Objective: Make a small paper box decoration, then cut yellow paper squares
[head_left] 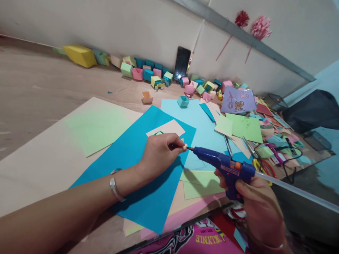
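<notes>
Left hand (159, 150) pinches a small peach paper piece (185, 146) over the blue sheet (124, 151) | right hand (261, 201) grips the hot-glue gun (219, 160) at the piece's four o'clock, red light (228, 173) lit | nozzle (190, 149) that close: one slip could burn fingers (177, 140)!

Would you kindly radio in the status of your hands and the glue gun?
Right hand gripping glue gun. Left hand pinching small pale paper piece at nozzle tip. Scissors lying just beyond glue gun.
</notes>
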A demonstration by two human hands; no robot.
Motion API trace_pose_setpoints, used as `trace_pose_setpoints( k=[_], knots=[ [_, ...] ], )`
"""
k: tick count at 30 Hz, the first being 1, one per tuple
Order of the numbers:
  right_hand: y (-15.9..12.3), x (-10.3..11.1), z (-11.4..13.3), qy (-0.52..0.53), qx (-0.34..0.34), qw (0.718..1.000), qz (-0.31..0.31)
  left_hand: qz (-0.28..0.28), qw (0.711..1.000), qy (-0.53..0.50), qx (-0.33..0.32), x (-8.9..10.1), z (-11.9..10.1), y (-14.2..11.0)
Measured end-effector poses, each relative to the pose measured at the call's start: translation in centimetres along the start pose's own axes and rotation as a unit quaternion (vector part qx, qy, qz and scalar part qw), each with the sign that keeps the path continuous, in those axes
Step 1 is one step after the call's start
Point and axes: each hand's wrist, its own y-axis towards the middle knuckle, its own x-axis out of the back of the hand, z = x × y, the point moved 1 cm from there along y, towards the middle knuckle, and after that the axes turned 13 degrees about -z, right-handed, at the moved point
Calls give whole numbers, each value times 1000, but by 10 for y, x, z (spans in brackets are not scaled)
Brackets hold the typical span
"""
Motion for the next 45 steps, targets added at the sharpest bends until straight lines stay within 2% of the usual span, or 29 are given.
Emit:
trace_pose_setpoints(
  k=[6,9,19,32,45],
  knots=[
    [-3,5,-1,7,0,1000,-2,-4,1000,3,-5,0,0,1],
    [-4,7,-2,17,7,1000,-22,-4,1000,7,-10,0,0,1],
    [-3,3,3,2,41,999,-24,-4,1000,14,-14,0,-2,0],
    [-4,4,-1,-4,7,1000,-8,1,998,32,-51,0,0,-1],
    [-4,4,2,-11,27,1000,-13,3,1000,13,-14,-1,-3,0]
  ],
)
